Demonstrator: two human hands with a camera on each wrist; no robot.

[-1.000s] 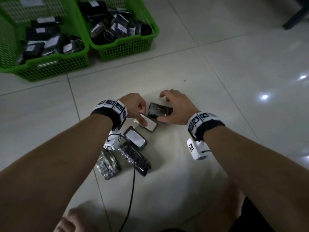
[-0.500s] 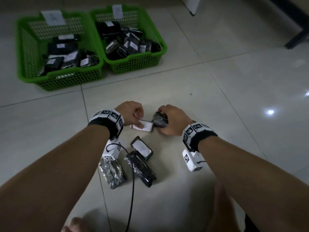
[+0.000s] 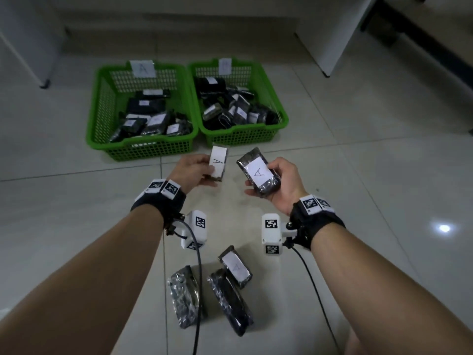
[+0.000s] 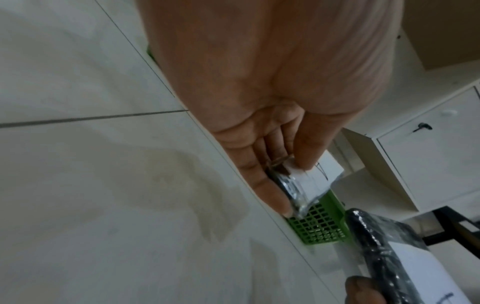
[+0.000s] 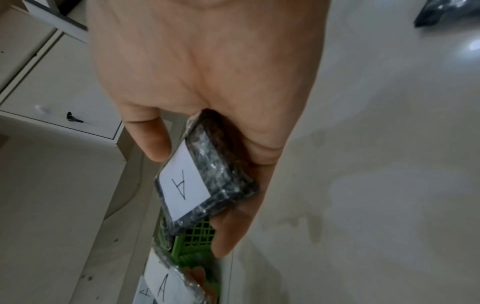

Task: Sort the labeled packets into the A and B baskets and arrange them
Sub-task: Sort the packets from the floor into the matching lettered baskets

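Left wrist view shows the left hand with its thumb pressed on the label and its fingers curled behind a wrapped packet; the pinch sits at one end only. Right wrist view shows the right hand cradling a second packet, thumb on one long edge, fingers curled under the other, label facing up. Both labels read A.

Head view places both packets in the air above the floor, just in front of two green baskets. The A basket stands to the left of the B basket; each already holds many packets in loose heaps. Three more packets lie on the floor near the forearms, one showing an A label, two face down.

Risks, as a judgement:
- The left packet may slip, because the wrap looks glossy and the grip is shallow.
- The right packet must cross over the B basket's side to reach A; an early release would missort it.
- Dropping onto the heaps may leave the packets untidy.
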